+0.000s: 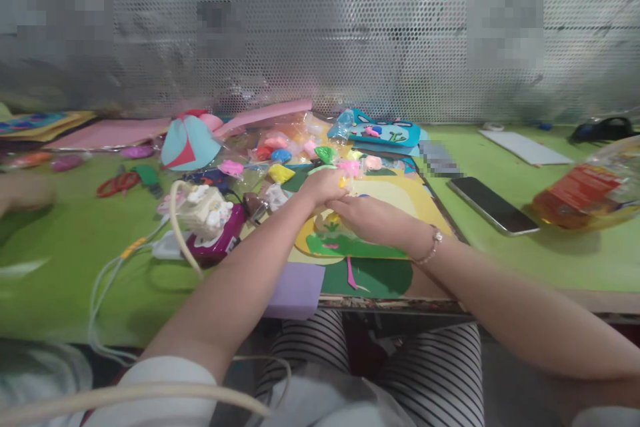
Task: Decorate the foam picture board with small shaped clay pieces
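My left hand (pixel 325 185) and my right hand (pixel 373 219) meet over a colourful craft board (pixel 370 260) on the green table. Both have their fingers curled together around a small yellow piece (pixel 343 181) of what looks like modelling clay, pinched where the two hands touch. A bracelet sits on my right wrist. Just beyond my hands lie several small clay lumps: pink (pixel 350 167), green (pixel 326 153), yellow (pixel 281 173), blue (pixel 281 155) and red. The image is soft, so the fingertips are not sharp.
A phone (pixel 493 205) lies right of the board, an orange packet (pixel 585 190) further right. Red scissors (pixel 119 182), a purple device with cables (pixel 213 227) and a blue-and-red paper cone (pixel 189 143) sit at left. Another person's hand (pixel 23 192) shows at the far left. A perforated metal screen stands behind.
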Motion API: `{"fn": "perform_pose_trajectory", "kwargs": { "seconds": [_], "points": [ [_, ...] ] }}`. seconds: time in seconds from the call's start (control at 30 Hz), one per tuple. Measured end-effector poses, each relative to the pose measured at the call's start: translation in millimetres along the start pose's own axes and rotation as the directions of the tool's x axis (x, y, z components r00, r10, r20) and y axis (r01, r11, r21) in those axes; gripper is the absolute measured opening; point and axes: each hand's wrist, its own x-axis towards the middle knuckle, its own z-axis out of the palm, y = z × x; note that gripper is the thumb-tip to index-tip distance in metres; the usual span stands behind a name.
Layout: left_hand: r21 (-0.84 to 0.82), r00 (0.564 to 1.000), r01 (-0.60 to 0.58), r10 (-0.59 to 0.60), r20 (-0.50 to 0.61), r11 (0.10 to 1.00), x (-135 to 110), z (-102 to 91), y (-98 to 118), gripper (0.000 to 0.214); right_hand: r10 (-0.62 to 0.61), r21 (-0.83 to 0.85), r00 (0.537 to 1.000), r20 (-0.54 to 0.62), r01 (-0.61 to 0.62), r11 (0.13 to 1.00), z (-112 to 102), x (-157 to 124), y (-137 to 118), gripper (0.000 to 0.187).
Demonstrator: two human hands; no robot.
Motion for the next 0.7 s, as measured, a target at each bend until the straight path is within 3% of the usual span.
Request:
{"fn": "perform_pose_trajectory", "kwargs": {
  "seconds": [0.7],
  "points": [
    [0.002,1.0,0.011,-0.011,-0.007,1.0,-3.8,-2.3,1.7,0.037,0.028,-0.07,0.999,0.045,-0.025,0.997,-2.3,0.3,0.5,0.024]
  ]
}}
